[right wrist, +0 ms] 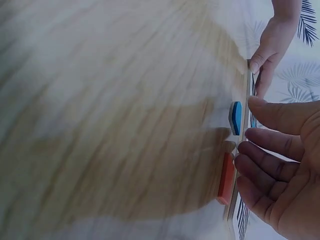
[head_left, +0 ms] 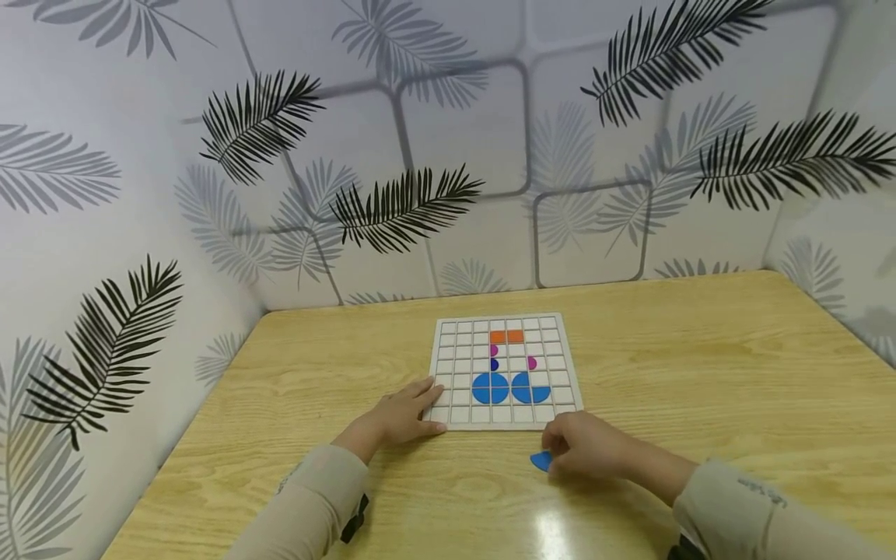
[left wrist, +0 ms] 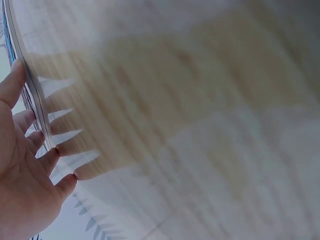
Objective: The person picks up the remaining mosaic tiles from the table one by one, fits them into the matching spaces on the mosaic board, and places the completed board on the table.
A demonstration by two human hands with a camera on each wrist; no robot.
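Observation:
In the head view a white grid board [head_left: 458,416] lies on the table, holding blue quarter-circle pieces [head_left: 490,379], small pink and dark blue half-rounds and orange squares [head_left: 506,337]. My left hand [head_left: 402,414] rests on its near-left corner, fingers spread along the edge. My right hand [head_left: 584,447] is low by the near-right corner, over a loose blue quarter-circle piece [head_left: 541,460]. The right wrist view shows this blue piece [right wrist: 236,118] on the table, thumb and index fingertips apart right beside it. An orange piece [right wrist: 226,179] lies below the other fingers, hidden in the head view.
The wooden table [head_left: 336,350] extends around the board on all sides. Behind and to the left stands a wall [head_left: 469,233] covered in leaf-patterned paper. Both forearms come in from the near edge in beige sleeves [head_left: 308,498].

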